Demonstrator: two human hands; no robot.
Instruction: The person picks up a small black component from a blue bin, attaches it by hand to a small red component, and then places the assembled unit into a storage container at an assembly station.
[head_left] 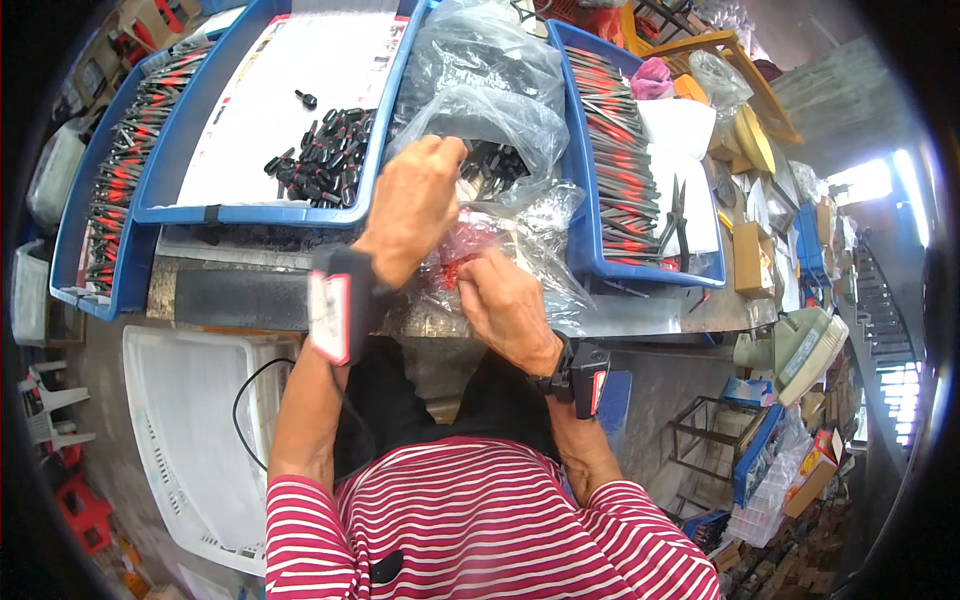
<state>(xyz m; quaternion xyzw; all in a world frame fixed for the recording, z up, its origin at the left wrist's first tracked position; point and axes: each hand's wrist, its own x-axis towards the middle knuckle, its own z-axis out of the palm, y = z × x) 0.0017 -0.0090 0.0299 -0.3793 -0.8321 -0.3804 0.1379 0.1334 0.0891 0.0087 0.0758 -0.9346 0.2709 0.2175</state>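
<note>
My left hand [415, 200] is curled closed at the near edge of a clear plastic bag [480, 60], beside small black parts [495, 168] that show in its opening. Whatever its fingertips grip is hidden. Lower and to the right, my right hand [508, 305] has its fingers pinched together over a second clear bag [535, 240] with small red parts [447, 272] in it. What sits between those fingers is too small to tell. In the blue tray [270, 214] on the left, black handle-like pieces with red marks [325, 160] lie heaped on white paper.
Right of the bags, a blue bin [640, 270] holds many red-and-grey slender tools [610, 140] and black long-nosed pliers [678, 225]. Another blue bin [75, 295] of similar tools stands far left. Below the bench are a white crate [165, 440] and, at right, a beige lamp-like device [808, 355].
</note>
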